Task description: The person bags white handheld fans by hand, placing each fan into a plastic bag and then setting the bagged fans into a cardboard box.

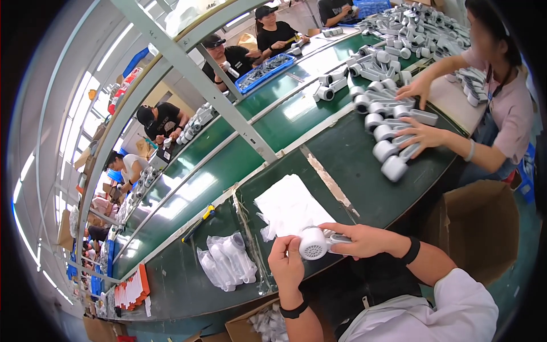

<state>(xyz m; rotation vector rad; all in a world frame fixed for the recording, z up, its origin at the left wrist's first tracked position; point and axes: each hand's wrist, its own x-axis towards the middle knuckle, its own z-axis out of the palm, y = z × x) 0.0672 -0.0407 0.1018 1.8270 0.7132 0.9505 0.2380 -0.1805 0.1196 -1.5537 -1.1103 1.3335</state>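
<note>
Between my hands is a white-and-grey hair dryer [314,244], its round grille turned toward me. My right hand [364,239] is wrapped around its grey handle. With thumb and fingers, my left hand [286,265] grips the left rim of its head. Just beyond the dryer lies a stack of thin white plastic bags [292,202] on the dark green bench [376,196]. To the left of my hands, several clear-bagged dryers [228,261] lie together.
At right, a co-worker's hands [419,134] touch a row of dryers [383,134]. Beyond runs a green conveyor [285,117] with a large dryer pile [410,28]. A yellow-and-black tool [199,222], orange-and-white cards [132,289], metal post [199,77] and cardboard box [478,228] stand around.
</note>
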